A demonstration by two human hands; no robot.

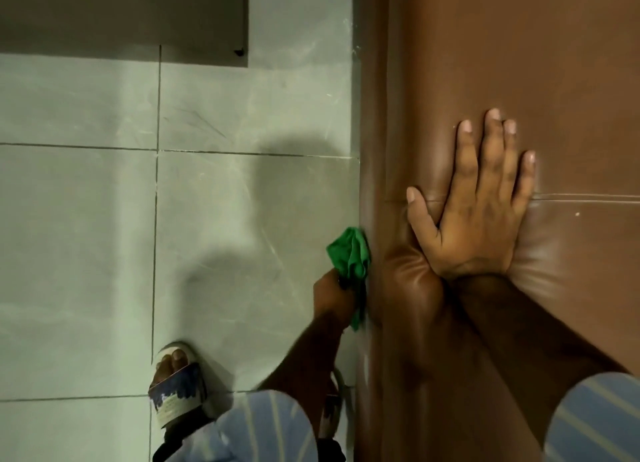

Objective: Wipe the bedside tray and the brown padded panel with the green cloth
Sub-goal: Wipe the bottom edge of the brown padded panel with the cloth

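Grey floor tiles (86, 219) fill the left, w/ 1 sandalled foot (176, 385) at bottom. 1 green cloth (349, 257), bunched, sits clenched in the grip of the left hand (334, 298) and pressed against the left side edge of the brown padded panel (519, 63); left forearm angles up from the striped sleeve (263, 427). 2 hands total: right hand (478, 201) lies flat on the panel, palm down, 5 fingers spread, holding nothing, denting the padding at a stitched seam (588, 196). Bedside tray not seen.
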